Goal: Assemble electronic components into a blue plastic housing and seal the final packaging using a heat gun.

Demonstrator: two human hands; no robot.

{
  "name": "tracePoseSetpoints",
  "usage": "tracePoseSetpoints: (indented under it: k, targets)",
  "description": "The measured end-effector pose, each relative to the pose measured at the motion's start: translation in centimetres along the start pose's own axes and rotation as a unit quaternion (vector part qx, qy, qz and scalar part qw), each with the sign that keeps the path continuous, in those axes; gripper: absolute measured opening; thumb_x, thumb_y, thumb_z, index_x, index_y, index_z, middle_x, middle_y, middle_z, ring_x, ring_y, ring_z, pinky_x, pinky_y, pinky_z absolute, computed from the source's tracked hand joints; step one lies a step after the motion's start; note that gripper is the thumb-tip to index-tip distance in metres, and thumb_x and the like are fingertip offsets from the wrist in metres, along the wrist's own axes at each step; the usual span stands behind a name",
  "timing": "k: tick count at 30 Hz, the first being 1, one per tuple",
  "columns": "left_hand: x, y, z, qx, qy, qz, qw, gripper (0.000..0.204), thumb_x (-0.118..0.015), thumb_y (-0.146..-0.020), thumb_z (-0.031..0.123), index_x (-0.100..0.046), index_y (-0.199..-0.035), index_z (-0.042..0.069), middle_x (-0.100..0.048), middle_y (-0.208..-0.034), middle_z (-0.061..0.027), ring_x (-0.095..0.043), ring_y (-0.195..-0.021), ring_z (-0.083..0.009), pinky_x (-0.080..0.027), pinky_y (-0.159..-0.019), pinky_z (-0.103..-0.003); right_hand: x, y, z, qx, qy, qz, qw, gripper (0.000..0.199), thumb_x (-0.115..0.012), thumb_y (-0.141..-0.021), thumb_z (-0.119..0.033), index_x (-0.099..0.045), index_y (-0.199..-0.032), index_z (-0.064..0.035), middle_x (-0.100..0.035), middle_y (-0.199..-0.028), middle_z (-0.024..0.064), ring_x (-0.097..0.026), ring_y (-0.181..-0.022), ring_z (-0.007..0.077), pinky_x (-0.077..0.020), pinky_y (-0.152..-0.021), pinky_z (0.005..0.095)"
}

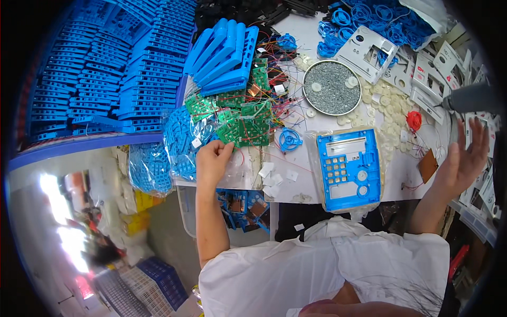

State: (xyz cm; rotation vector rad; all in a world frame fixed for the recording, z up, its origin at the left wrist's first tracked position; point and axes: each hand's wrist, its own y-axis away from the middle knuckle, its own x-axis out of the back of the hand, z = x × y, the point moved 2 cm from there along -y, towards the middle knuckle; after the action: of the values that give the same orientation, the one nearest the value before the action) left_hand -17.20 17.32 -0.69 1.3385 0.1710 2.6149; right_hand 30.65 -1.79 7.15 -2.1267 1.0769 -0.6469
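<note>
We see a round tin of screws [331,87] at the far middle, blue rings [369,21] far right, stacked blue trays [105,63] far left, and white discs [388,105] scattered right.

Glossy blue plastic faceplate [349,169]; matt green circuit boards [244,122] (copper patches shine); round metal tray [331,87] of dull grey screws; crinkly clear plastic bag [182,142].

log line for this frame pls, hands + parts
left hand: on green circuit boards, grip unclear | right hand: open, empty, raised near grey power screwdriver | blue panel: flat on table edge | screw dish: behind
</note>
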Motion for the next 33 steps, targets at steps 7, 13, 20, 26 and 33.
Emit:
tracePoseSetpoints:
  k: [7, 13, 20, 26, 33]
  targets:
    - [3.5, 1.9, 2.9, -0.025, 0.191, 0.128, 0.973, 0.020, -0.071, -0.095, 0.012, -0.064, -0.080, 0.001, -0.049, -0.067, 0.0076, -0.039, -0.063, -0.0022, -0.029, -0.055, -0.023, 0.6, 2.8, 0.7, -0.018, -0.086, -0.083, 0.993, 0.054, -0.061, -0.091, 0.006, -0.046, -0.142, 0.0058, -0.051, -0.144, 0.0241, -0.054, -0.128, 0.0338, -0.0464, -0.107, 0.0524]
    - [7.3, 3.3, 5.0, -0.190, 0.044, 0.274, 0.942, 0.014, -0.069, -0.092, 0.004, -0.063, -0.080, -0.001, -0.055, -0.072, -0.0021, -0.043, -0.063, -0.0089, -0.035, -0.056, -0.027, -1.8, 3.4, -1.6, -0.048, -0.144, -0.156, 0.976, 0.038, -0.058, -0.088, 0.008, -0.056, -0.126, 0.0078, -0.058, -0.115, 0.0213, -0.057, -0.102, 0.0269, -0.0480, -0.094, 0.0419]
    - [4.3, 0.5, 7.9, -0.293, -0.037, 0.301, 0.907, 0.012, -0.067, -0.089, 0.005, -0.062, -0.080, -0.001, -0.056, -0.070, -0.0094, -0.048, -0.059, -0.0204, -0.037, -0.055, -0.032, -4.0, 3.2, -3.3, -0.004, -0.130, -0.231, 0.964, 0.022, -0.065, -0.080, 0.008, -0.067, -0.102, 0.0053, -0.068, -0.090, 0.0151, -0.061, -0.084, 0.0287, -0.0482, -0.080, 0.0389]
    - [6.1, -0.4, 6.4, -0.139, 0.205, 0.260, 0.933, 0.015, -0.063, -0.095, 0.007, -0.061, -0.081, 0.002, -0.052, -0.068, 0.0002, -0.050, -0.065, -0.0092, -0.039, -0.059, -0.025, -4.8, 3.0, -4.2, 0.031, -0.122, -0.287, 0.950, 0.024, -0.069, -0.075, 0.009, -0.071, -0.097, 0.0013, -0.067, -0.083, 0.0113, -0.063, -0.074, 0.0285, -0.0493, -0.067, 0.0377]
    - [4.9, -0.3, 7.9, -0.193, 0.155, 0.277, 0.928, 0.022, -0.059, -0.097, 0.007, -0.058, -0.077, 0.000, -0.053, -0.076, 0.0024, -0.043, -0.072, -0.0069, -0.035, -0.062, -0.025, -6.1, 3.9, -4.9, 0.010, -0.138, -0.356, 0.924, 0.025, -0.070, -0.075, 0.009, -0.072, -0.097, -0.0032, -0.066, -0.080, 0.0095, -0.062, -0.071, 0.0276, -0.0488, -0.065, 0.0364]
